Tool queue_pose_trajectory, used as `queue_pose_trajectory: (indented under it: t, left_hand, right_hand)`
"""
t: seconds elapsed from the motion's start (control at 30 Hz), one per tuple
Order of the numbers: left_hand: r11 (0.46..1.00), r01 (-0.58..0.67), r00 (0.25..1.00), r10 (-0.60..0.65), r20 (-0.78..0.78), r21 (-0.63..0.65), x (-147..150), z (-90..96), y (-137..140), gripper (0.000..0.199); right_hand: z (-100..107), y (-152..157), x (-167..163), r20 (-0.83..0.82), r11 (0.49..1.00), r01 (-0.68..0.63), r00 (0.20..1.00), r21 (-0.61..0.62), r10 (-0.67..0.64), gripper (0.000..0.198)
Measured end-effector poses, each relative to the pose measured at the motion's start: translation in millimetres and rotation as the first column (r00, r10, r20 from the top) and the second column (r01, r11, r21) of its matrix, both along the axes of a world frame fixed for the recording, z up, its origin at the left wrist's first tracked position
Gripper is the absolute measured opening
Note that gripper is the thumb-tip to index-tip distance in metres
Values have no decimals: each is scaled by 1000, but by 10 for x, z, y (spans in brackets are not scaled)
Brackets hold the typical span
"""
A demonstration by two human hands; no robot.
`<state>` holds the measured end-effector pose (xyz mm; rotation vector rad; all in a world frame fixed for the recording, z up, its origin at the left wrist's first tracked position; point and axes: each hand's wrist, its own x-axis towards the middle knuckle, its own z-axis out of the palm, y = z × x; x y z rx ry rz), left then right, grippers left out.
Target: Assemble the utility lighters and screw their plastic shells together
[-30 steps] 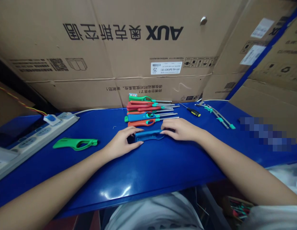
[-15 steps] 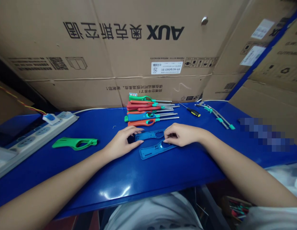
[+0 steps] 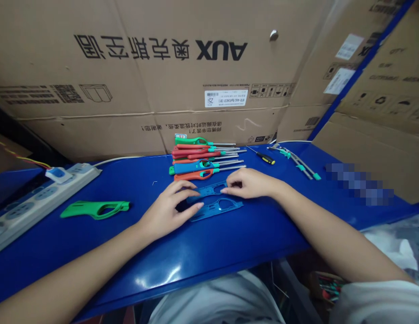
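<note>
While the left grip (image 3: 168,209) is arching over their left ends, two blue shell halves are lying between it and the right grip (image 3: 253,183) on the counter (image 3: 135,252): the far half (image 3: 207,191) is reaching to the right fingertips, and the near half (image 3: 212,209) is lying just on the wearer's side of it. The left thumb and fingers are standing apart, with nothing visibly pinched between them. The right thumb and fingers are curling around the far half's right end, but whether they are clamping it or only touching it, I cannot tell. As far as shows, the halves are lying separate, not joined, and no metal rod is lying in either. Just beyond both grips, whole lighters (image 3: 185,153) are lying in a row; a screwdriver (image 3: 266,158) is lying past the right grip, with rods (image 3: 301,168) farther right. Well left of the left grip, a green shell (image 3: 83,209) is lying by a power strip (image 3: 30,202). The left fingers are covering the halves' left ends, blur is softening their inner detail, and a pixelated patch (image 3: 359,183) is masking something right of the right grip.
</note>
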<state>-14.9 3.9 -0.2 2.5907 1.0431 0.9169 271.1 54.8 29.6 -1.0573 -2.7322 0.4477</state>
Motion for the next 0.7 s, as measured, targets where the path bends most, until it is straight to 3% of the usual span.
queue_pose_trajectory:
  t: [0.07,0.13,0.23,0.3,0.4,0.47,0.53,0.7]
  left_hand:
    - [998,60,996,-60,-68,-7,40,15,-79,28]
    - [994,107,987,-108,-121,-14,72,11,-133,32]
    - [990,141,978,-142,-155,-16,88,-20,-150,32]
    - [990,142,978,-143,-153,-18,80,-45,-133,30]
    - [991,136,980,-137,-142,-15,58,-65,-103,26]
    - [990,138,980,-138,-145,-10,48,-64,-90,25]
    - [990,138,979,-137,-152,-5,41,-58,-82,25]
    - [992,129,981,-126,-149,10,25,-53,-67,25]
  right_hand:
    - [47,70,112,-27,982,152,988,110,-150,28]
    - [106,153,289,-41,912,352,935,208,-352,26]
    - [191,271,655,-16,738,591,784,327,-621,50]
    - [225,337,929,11,588,726,626,355,-780,45]
    - [224,417,1308,82,350,900,340,261,-937,34]
    - [196,459,1502,139,228,959,206,167,-969,26]
    - [158,491,1635,153,182,975,162,128,-975,19]
    - [67,551,1752,182,160,980,137,119,-974,19]
